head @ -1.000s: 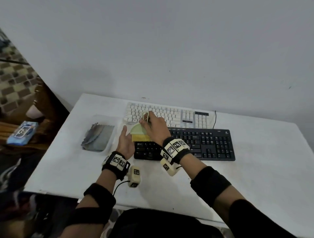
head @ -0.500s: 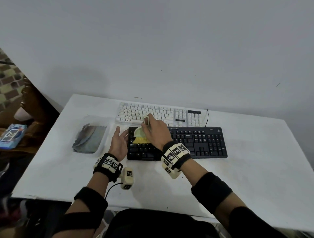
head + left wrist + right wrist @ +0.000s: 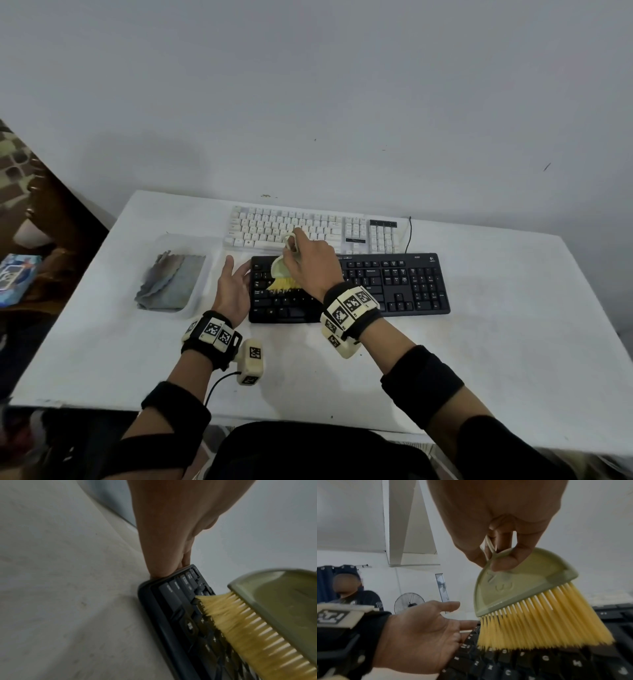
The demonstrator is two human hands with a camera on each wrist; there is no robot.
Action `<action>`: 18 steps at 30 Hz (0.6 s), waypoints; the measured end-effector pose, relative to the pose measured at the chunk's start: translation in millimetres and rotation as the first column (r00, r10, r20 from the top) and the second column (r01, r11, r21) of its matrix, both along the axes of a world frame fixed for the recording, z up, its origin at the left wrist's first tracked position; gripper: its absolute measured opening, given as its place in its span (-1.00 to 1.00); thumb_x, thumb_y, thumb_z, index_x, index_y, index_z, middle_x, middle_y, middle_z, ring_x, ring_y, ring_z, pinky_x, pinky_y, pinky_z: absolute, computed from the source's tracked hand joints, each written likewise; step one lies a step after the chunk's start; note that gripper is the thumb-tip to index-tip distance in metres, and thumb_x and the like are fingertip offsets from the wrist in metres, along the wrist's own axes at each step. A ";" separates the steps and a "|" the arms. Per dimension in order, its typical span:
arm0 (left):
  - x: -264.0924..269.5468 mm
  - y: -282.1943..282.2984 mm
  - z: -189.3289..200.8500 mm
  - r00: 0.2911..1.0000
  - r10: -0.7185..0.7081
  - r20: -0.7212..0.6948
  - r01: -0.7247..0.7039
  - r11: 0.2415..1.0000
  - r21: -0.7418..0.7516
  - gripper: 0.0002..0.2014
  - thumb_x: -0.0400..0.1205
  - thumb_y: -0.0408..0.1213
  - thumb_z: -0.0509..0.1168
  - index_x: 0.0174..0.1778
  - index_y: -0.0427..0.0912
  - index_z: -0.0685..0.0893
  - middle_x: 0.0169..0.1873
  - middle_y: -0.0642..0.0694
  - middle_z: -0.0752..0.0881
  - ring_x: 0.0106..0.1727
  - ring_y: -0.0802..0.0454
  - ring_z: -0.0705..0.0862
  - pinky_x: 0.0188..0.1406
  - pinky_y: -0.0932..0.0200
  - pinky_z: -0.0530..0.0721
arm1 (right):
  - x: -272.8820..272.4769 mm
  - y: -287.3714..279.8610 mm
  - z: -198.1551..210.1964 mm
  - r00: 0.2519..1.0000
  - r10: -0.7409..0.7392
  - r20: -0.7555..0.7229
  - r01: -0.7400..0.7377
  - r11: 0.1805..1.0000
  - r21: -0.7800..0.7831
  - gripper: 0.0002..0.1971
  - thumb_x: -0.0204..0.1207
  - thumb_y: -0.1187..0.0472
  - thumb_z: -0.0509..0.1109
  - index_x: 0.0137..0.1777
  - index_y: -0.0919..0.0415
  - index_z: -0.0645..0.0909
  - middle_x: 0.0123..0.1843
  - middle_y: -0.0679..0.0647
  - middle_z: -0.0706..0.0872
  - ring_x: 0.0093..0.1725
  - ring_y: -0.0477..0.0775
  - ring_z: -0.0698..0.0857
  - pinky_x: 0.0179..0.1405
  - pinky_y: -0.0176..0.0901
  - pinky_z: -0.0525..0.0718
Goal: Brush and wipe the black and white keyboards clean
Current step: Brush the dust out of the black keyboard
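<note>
The black keyboard [image 3: 394, 286] lies near me, and the white keyboard [image 3: 301, 228] lies just behind it. My right hand [image 3: 306, 265] pinches the loop handle of a small green brush [image 3: 281, 272]. Its yellow bristles [image 3: 539, 622] rest on the left keys of the black keyboard [image 3: 539, 662]. My left hand [image 3: 234, 286] lies on the table with straight fingers. In the left wrist view its fingertips [image 3: 163, 568] press against the left edge of the black keyboard [image 3: 171, 608], beside the brush [image 3: 265, 608].
A grey cloth [image 3: 171, 282] lies in a clear tray [image 3: 205, 246] left of the keyboards. The white table [image 3: 513, 342] stands against a wall, and its left edge drops off to the floor. A black cable [image 3: 409, 233] runs behind the white keyboard. Another person [image 3: 353, 595] sits far off.
The brush has swept a little to the right and towards me over the black keyboard's left keys. My left hand stays at the keyboard's left edge. The head view has shifted.
</note>
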State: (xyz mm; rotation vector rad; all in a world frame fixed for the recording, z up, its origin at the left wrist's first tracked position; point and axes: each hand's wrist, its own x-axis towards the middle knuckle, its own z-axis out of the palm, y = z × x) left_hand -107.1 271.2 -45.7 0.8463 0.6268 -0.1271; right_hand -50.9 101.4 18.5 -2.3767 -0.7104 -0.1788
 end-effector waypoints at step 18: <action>-0.1 -0.9 3.5 1.000 0.019 -0.022 -0.018 0.999 0.032 -0.39 0.82 0.27 -0.05 0.38 -0.13 0.67 0.35 -0.24 0.75 0.37 -0.17 0.71 0.24 -0.16 0.68 | 2.3 -0.4 1.9 0.979 -0.019 -0.205 0.052 0.986 0.156 -0.82 0.72 0.01 0.34 -0.04 0.06 0.47 -0.35 0.05 0.74 -0.42 0.03 0.69 -0.51 -0.36 0.51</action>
